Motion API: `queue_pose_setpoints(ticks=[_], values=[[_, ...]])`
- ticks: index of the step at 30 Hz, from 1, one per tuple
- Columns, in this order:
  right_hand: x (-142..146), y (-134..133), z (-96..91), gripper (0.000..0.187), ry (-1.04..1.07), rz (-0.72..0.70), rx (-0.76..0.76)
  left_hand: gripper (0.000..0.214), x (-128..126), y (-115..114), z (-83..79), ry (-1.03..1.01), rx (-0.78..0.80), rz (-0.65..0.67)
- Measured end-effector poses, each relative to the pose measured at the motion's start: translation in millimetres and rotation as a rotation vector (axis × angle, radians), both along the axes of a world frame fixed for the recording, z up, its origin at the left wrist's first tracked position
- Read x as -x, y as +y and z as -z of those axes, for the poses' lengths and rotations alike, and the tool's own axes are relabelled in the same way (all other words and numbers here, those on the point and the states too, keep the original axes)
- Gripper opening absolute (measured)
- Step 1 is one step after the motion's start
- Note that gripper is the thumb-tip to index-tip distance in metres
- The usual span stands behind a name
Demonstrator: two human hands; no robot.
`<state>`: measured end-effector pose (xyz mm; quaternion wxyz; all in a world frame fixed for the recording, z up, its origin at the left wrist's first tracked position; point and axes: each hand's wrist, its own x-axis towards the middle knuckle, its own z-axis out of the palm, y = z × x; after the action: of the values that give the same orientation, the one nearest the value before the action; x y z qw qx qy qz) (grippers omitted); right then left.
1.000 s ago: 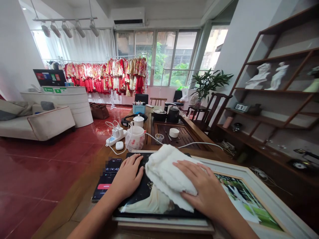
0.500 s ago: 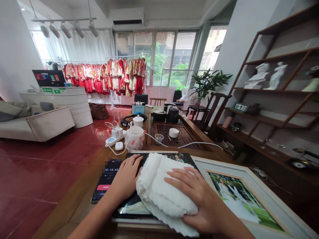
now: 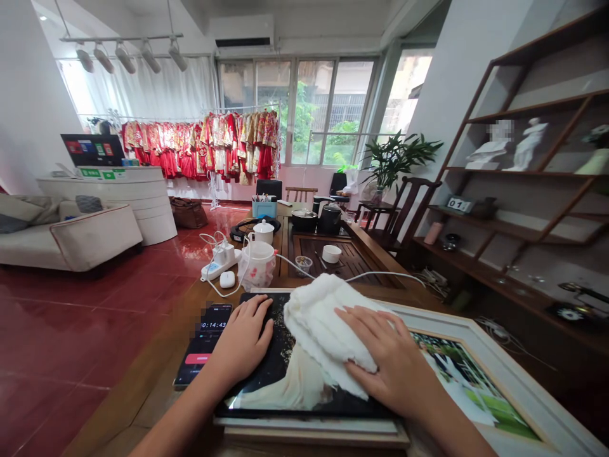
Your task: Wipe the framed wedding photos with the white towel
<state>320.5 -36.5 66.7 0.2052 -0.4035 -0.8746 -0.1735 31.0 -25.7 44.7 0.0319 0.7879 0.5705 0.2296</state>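
Centrally, the right hand [image 3: 392, 358] lies open, fingers spread, pressing a folded white towel [image 3: 328, 327] against a dark-framed photograph [image 3: 285, 374] without gripping it. The left hand [image 3: 240, 343] rests flat on the same picture, apparently to steady it. Right of the hands lies a white-framed photograph [image 3: 518, 387]; left, a smartphone [image 3: 202, 343] on the wooden worktop [image 3: 147, 387]. Ahead stands a floral-printed jug [image 3: 254, 266].
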Motion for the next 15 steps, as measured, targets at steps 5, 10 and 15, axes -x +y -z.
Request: queue_pose_setpoints(ticks=[5,10,15], values=[[5,-8,-10.0,0.080,-0.102,-0.268,0.172,0.043,-1,2,-6.4,0.029,0.031,0.006],[5,-4,-8.0,0.072,-0.073,-0.121,0.139,0.042,0,1,-3.8,0.013,0.023,0.002],[1,3,1.4,0.059,0.029,0.129,-0.009,0.040,1,1,2.9,-0.008,-0.009,-0.003]])
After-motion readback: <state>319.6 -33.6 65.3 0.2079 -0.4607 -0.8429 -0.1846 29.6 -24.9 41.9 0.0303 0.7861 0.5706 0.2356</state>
